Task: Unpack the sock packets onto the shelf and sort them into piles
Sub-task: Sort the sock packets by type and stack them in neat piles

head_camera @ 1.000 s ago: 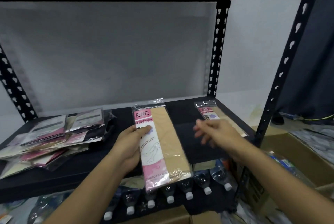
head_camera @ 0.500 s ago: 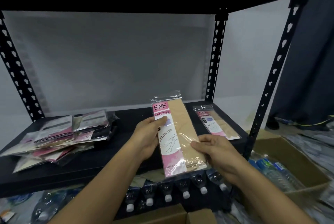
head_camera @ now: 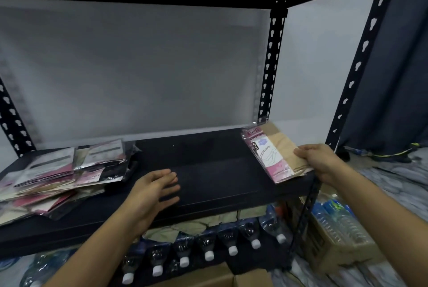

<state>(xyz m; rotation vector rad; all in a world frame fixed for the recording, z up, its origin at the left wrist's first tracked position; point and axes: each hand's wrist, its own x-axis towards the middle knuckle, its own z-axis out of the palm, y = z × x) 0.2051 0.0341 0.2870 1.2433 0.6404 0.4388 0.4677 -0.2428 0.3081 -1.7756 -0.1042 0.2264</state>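
Observation:
A pink-and-beige sock packet [head_camera: 273, 154] lies at the right end of the black shelf [head_camera: 208, 171], on top of another like it. My right hand [head_camera: 317, 161] grips its right edge with curled fingers. My left hand [head_camera: 157, 187] hovers over the bare middle of the shelf, fingers straight and holding nothing. A loose heap of sock packets [head_camera: 58, 171], pink, black and beige, covers the left end of the shelf.
Black slotted uprights [head_camera: 271, 66] frame the shelf, with a grey wall behind. Water bottles [head_camera: 208, 247] lie on the level below. A cardboard box with bottles [head_camera: 335, 228] stands on the floor at the right. More cardboard [head_camera: 222, 279] sits at the bottom edge.
The packet I held in both hands has gone to the right end of the shelf with my right hand. My left hand let go and now hovers over the shelf's middle.

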